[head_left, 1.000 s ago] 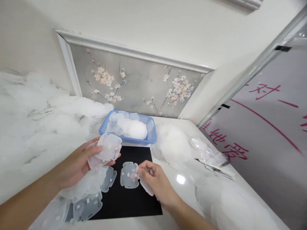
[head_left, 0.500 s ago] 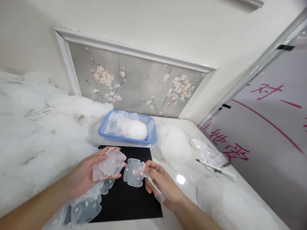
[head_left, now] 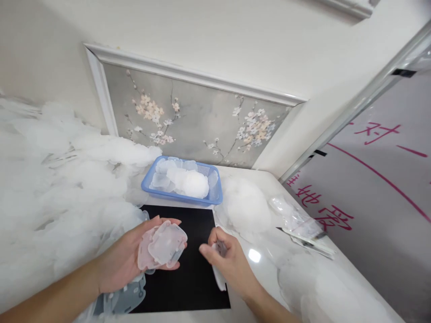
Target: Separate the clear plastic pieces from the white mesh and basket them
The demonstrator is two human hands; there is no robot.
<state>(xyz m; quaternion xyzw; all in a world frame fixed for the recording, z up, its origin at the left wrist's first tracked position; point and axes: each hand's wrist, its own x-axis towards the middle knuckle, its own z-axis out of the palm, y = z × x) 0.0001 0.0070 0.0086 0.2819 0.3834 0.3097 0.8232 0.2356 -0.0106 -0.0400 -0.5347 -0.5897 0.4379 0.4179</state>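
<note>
My left hand (head_left: pixel 129 251), palm up, cradles a few thin translucent plastic pieces (head_left: pixel 167 243) with notched, rounded outlines, its fingers curled beneath them and the thumb along the far edge. To the right, my right hand (head_left: pixel 232 264) has its fingers curled around a white, translucent plastic piece (head_left: pixel 219 278) seen edge-on; how many it holds is hidden. A black mat (head_left: pixel 185 282) lies below both hands. More translucent pieces (head_left: pixel 126 296) with small slots and holes rest on its left edge, partly under my left forearm.
Beyond the mat stands a blue basket (head_left: pixel 182 197) holding similar pieces. A large heap of translucent pieces (head_left: pixel 60 188) covers the left side. Further piles (head_left: pixel 247 204) lie on the right, near clear plastic bags (head_left: pixel 296 215). A whiteboard (head_left: pixel 380 188) with red writing borders the right.
The single piece pinched out by my right hand over the mat no longer shows there. Another piece now tops those in my left hand. My right fingers have curled in.
</note>
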